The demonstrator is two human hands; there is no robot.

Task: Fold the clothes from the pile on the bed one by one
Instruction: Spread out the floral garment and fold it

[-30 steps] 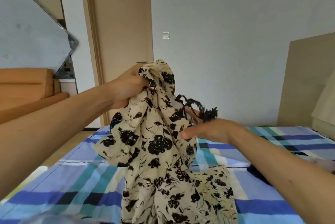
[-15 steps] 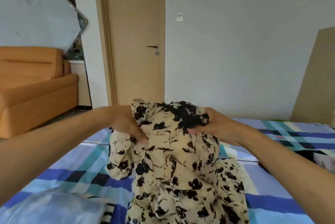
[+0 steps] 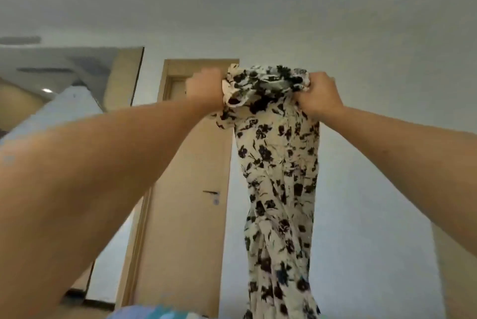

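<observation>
My two hands hold a long cream garment (image 3: 278, 163) printed with black flowers up at arm's length, in front of a pale wall and close under the ceiling. My left hand (image 3: 204, 88), blurred, is curled into a fist round the bunched fabric at the garment's top left corner, where a ruffled edge spills out beside my wrist. My right hand (image 3: 318, 96) grips the top right corner, fingers closed over the gathered cloth and the back of the hand toward the camera. The stretch of cloth between my fists is crumpled rather than pulled flat. Below them the garment hangs straight down in a narrow column, and its lower end leaves the frame at the bottom, so I cannot tell whether it touches the bed. A sliver of the bed's blue and teal cover (image 3: 154, 312) shows along the bottom edge, left of the hanging cloth. Behind my left forearm stands a closed light wood door (image 3: 185, 228) with a dark lever handle (image 3: 211, 192), and a slanted mirrored panel (image 3: 64, 73) sits at upper left.
</observation>
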